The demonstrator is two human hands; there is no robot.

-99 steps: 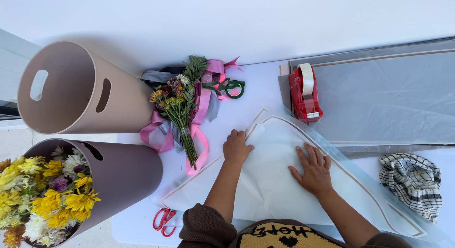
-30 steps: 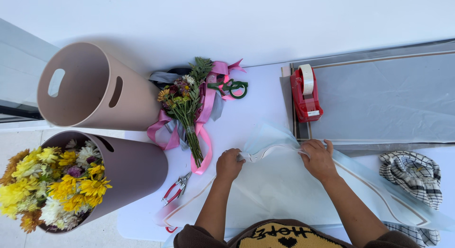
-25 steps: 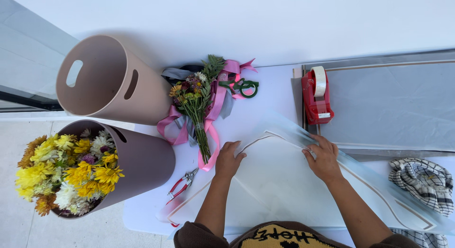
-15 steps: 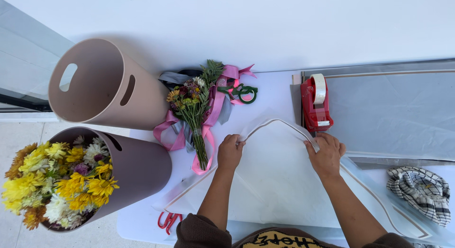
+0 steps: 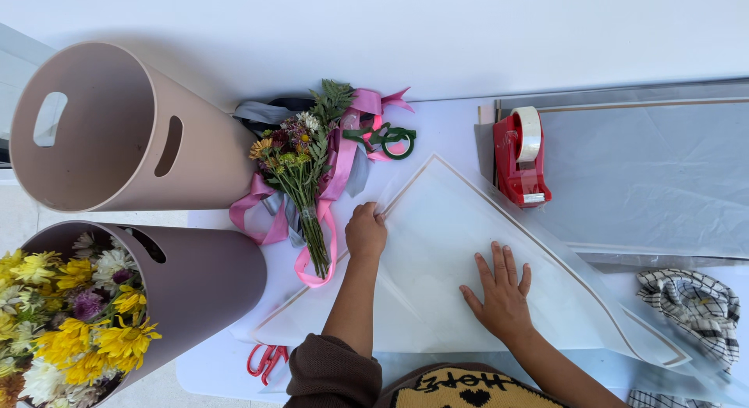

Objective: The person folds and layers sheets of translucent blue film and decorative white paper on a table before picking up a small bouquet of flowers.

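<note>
Wrapping sheet (image 5: 460, 244) — translucent white with a thin tan border — is lying flat on the white desk (image 5: 445, 131), set like a diamond, its peak pointing toward 12 o'clock and its long lower edge running from 8 o'clock down to 4 o'clock.

Going left to right: an empty beige bucket (image 5: 117, 135) is lying at 10 o'clock, and below it a mauve bucket (image 5: 195, 287) is holding yellow and white flowers. Red scissors (image 5: 265, 360) are poking out under the sheet's lower left corner. A small bouquet (image 5: 300, 170) tied with pink ribbon (image 5: 335, 174) is resting just beside the sheet's left edge, stems pointing to 6 o'clock.

Left hand (image 5: 365, 232) is sitting on that upper left edge, grip closed, fingers curled onto the sheet's border; whether it is pinching or only pressing, cannot tell. Right hand (image 5: 502, 295) is lying open, palm flat, fingers spread toward 12 o'clock, pressing the sheet's middle.

Both hands are touching the sheet; the left one is nearer the bouquet, which is lying at its 10 o'clock.

Further right, a red tape dispenser (image 5: 520, 154) is standing at 1 o'clock beside a stack of grey sheets (image 5: 647, 174); a checked cloth (image 5: 690, 303) is bunched at 4 o'clock.
</note>
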